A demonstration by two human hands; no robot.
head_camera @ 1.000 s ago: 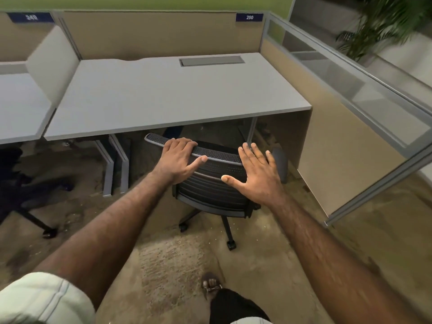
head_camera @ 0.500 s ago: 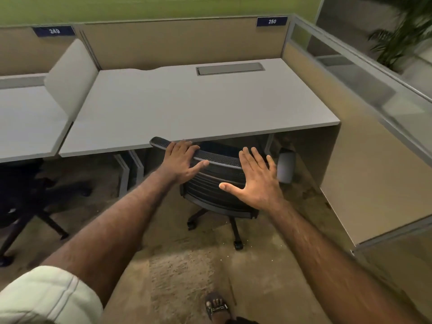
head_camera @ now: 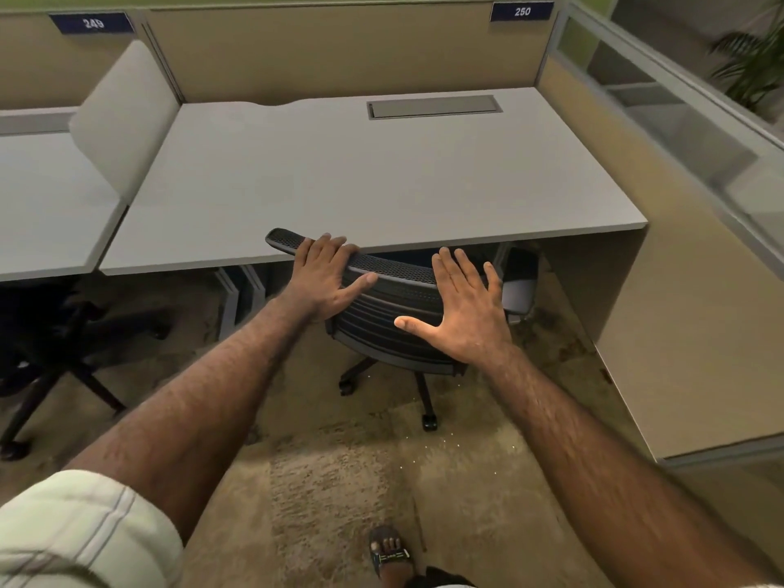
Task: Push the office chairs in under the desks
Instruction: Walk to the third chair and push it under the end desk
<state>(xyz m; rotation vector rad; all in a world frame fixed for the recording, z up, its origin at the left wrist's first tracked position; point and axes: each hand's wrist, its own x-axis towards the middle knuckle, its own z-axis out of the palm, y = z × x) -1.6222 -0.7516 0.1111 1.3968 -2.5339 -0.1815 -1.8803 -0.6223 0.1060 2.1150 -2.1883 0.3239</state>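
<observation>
Both hands are on the back of the black mesh office chair (head_camera: 394,307) — my left hand (head_camera: 324,278) curled over its top rail, fingers hooked on, my right hand (head_camera: 462,314) spread flat, fingers apart, pressed against the backrest. Its seat sits under the front edge of the grey desk (head_camera: 339,180) marked 250, the top rail touching that edge — wheels on the carpet (head_camera: 339,481)
</observation>
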